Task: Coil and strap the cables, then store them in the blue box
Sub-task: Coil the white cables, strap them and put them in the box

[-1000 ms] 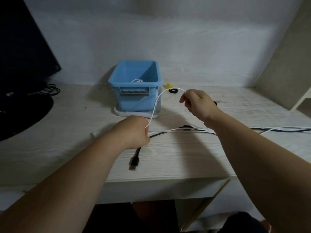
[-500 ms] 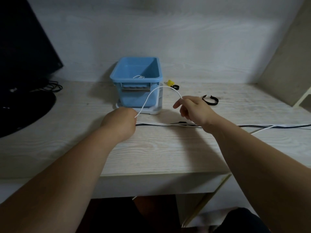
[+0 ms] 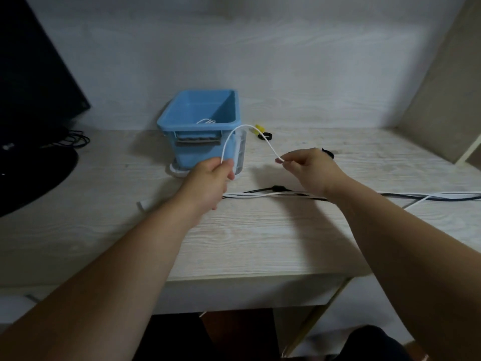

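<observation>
Currently: white cable arches betw. both hands, just in front of blue box; the rest lies on counter beside black cable, running off to the R. Left hand curled round one foot of the arch; right hand pinches the other foot w/ fingertips. Hands apart, raised off counter.

Judgement: cable thin, light, soft; bends easily, no kinks seen. Jacket prob. slick, so pinch firm. Collect loops in left hand, feed w/ right; don't tug at plug ends. Black strap lies near box.
</observation>
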